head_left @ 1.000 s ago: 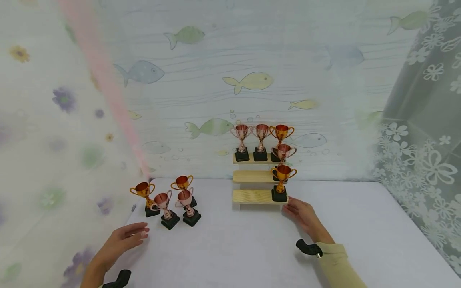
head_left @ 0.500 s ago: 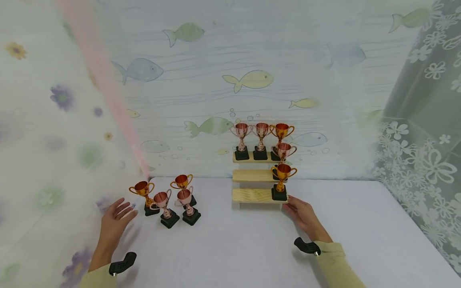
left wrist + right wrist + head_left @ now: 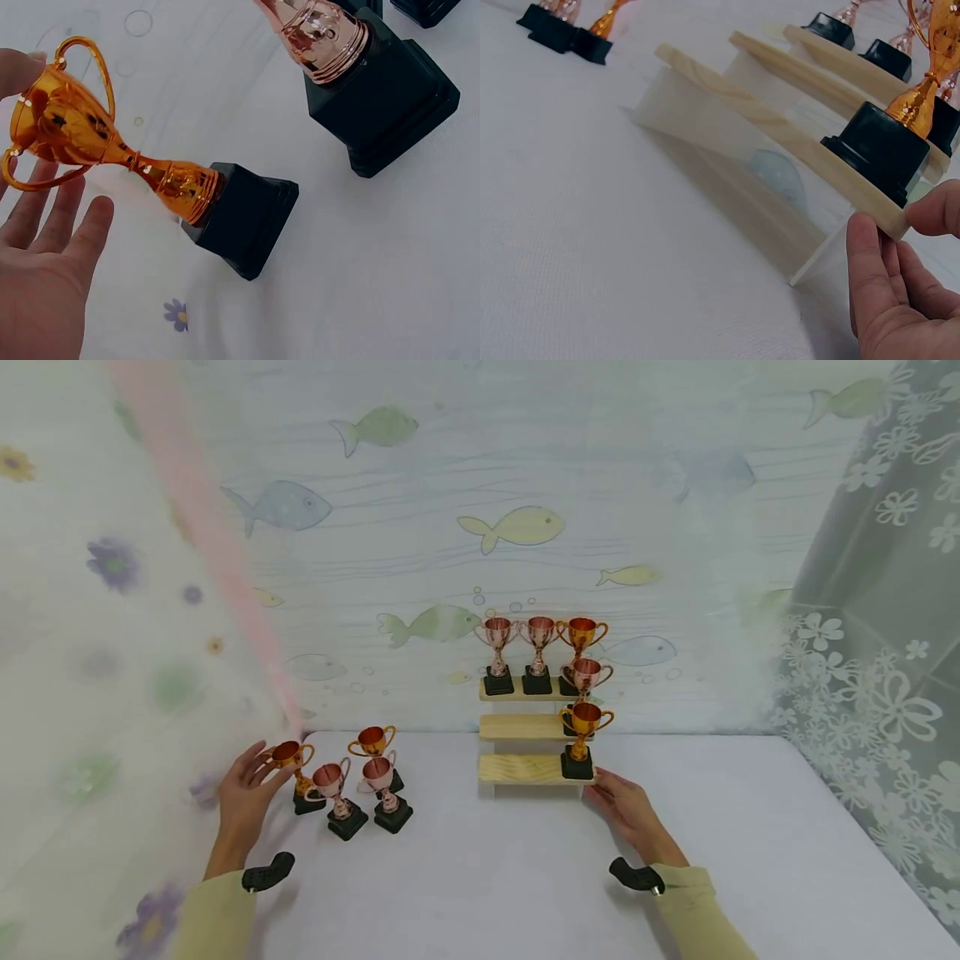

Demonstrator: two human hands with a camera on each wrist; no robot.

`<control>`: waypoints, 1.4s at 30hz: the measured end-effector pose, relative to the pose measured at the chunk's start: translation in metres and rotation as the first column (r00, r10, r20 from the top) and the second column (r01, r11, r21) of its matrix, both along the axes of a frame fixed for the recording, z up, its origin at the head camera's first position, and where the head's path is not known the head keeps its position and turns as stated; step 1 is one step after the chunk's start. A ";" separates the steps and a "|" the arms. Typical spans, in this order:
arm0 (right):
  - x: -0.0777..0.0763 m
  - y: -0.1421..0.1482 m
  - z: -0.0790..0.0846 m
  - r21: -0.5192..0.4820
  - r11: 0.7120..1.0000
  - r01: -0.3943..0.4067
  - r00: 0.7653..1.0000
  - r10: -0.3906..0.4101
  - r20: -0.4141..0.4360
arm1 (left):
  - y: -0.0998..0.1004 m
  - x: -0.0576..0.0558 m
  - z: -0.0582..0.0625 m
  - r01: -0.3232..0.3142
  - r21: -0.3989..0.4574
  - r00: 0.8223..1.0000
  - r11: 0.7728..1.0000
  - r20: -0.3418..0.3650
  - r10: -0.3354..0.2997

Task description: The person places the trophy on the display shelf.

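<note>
My left hand (image 3: 243,797) is at a gold trophy cup (image 3: 298,777) on the far left of the table. In the left wrist view, the thumb (image 3: 21,71) lies at the bowl of the gold cup (image 3: 79,127) and the spread fingers (image 3: 90,232) reach along its other side. Its black base (image 3: 244,217) slants in that view. My right hand (image 3: 633,814) pinches the right end of the bottom step of a three-step wooden display stand (image 3: 521,768). Thumb and fingertips meet the board's corner (image 3: 896,225), beside a gold trophy's black base (image 3: 881,150).
Two rose-gold trophies (image 3: 341,806) and another gold one (image 3: 372,742) stand near the left hand. On the stand's top step are two rose-gold trophies (image 3: 537,647) and a gold one (image 3: 581,635). A rose-gold trophy (image 3: 587,675) occupies the middle step's right end.
My left hand has moved up and forward from the table's left front to the leftmost gold trophy. The right hand keeps its hold on the stand.
</note>
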State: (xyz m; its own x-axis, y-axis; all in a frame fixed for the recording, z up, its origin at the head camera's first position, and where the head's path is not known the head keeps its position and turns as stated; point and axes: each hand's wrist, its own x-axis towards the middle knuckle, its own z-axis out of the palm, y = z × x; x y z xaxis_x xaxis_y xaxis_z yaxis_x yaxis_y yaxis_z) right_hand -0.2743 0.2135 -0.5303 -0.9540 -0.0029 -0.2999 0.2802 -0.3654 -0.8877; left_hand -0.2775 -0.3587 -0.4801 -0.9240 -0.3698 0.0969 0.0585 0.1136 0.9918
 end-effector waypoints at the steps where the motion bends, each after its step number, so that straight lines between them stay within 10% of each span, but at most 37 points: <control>1: 0.000 0.000 0.000 0.000 1.000 0.002 1.000 -0.002 0.002 | 0.001 -0.001 0.000 -0.009 0.007 1.000 1.000 -0.001 0.009; 16: -0.001 0.001 -0.002 -0.012 1.000 0.010 1.000 -0.010 0.000 | 0.013 -0.008 -0.001 -0.100 0.055 0.994 0.993 -0.041 0.102; 27: 0.000 0.000 -0.002 -0.004 1.000 0.008 1.000 -0.008 -0.018 | 0.017 -0.013 -0.012 -0.138 -0.152 0.990 0.979 -0.044 0.132; 36: 0.002 0.001 0.001 0.000 1.000 0.008 1.000 -0.008 -0.014 | 0.017 -0.010 -0.017 -0.163 -0.077 0.982 0.984 -0.112 0.154; 42: 0.001 0.001 0.002 0.007 1.000 -0.001 1.000 0.001 -0.008 | 0.010 -0.006 0.002 -0.192 -0.021 0.971 0.981 -0.149 0.187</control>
State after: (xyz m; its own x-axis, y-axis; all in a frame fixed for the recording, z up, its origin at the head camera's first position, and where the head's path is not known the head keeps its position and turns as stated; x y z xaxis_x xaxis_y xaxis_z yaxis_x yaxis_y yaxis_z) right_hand -0.2731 0.2150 -0.5288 -0.9563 -0.0016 -0.2924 0.2734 -0.3593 -0.8923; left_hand -0.2837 -0.3485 -0.4785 -0.8125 -0.5306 0.2413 0.1762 0.1711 0.9694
